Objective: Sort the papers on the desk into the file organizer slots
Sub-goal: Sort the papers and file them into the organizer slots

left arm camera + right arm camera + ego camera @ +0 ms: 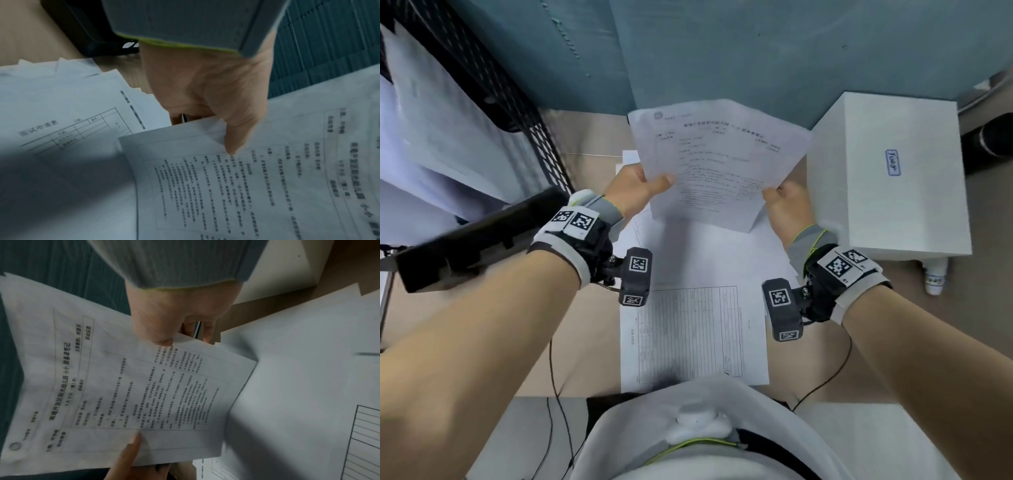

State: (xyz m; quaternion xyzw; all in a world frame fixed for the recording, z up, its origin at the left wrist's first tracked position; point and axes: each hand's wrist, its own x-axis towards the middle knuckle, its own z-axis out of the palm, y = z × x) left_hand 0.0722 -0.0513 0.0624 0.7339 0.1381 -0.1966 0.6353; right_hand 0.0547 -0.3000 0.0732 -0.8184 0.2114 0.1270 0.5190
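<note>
A printed sheet of text [717, 161] is lifted above the desk between both hands. My left hand [640, 186] pinches its left edge, thumb on top; in the left wrist view the thumb [234, 142] presses the sheet [257, 186]. My right hand [786, 202] pinches the right edge, and the right wrist view shows its thumb [162, 337] on the page [123, 394]. More papers [698, 308] lie flat on the desk below, one with a ruled table. The black mesh file organizer [493, 89] stands at the left, with paper in its slots.
A white box [893, 178] with a small blue label stands at the right, close to my right hand. A small white bottle [935, 279] lies by its front corner. A teal partition [722, 51] closes the back. A black tray edge [476, 236] juts out under the organizer.
</note>
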